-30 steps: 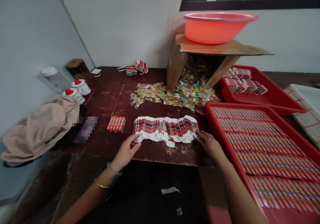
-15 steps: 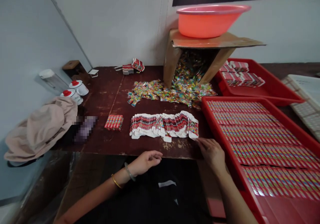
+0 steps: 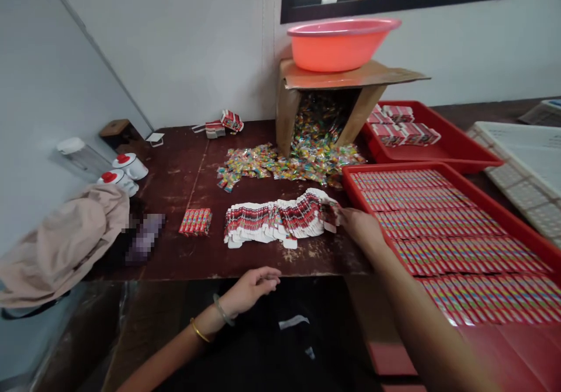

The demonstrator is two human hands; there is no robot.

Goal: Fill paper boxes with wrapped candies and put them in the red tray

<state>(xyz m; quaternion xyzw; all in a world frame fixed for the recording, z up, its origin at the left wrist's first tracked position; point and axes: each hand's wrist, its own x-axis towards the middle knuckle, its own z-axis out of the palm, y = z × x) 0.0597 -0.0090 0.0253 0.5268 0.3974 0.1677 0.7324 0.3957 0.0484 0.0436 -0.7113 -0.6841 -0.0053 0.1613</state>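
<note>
A row of overlapping flat printed cartons (image 3: 263,219), red and white, lies across the middle of the table. At the row's right end my right hand (image 3: 360,228) pinches the outermost flat carton (image 3: 329,212) by its right edge; that carton is tilted, and part of my grip is hidden. My left hand (image 3: 254,287) hovers at the table's front edge, holding nothing, its fingers loosely bent and apart from the thumb. Left of the row sits a small block of filled red boxes (image 3: 195,221). Wrapped candies (image 3: 302,167) are heaped behind the row.
A cardboard box (image 3: 287,108) spills candies and carries a pink basin (image 3: 337,50). On the right, a red tray (image 3: 350,184) holds rows of filled boxes; another red tray (image 3: 464,146) holds carton bundles. Lidded mugs (image 3: 131,167) and a beige cloth bag (image 3: 65,243) stand left.
My right hand has moved up to the row's right end and taken hold of the last carton, which has tilted. My left hand stays nearly still. The view has shifted slightly.
</note>
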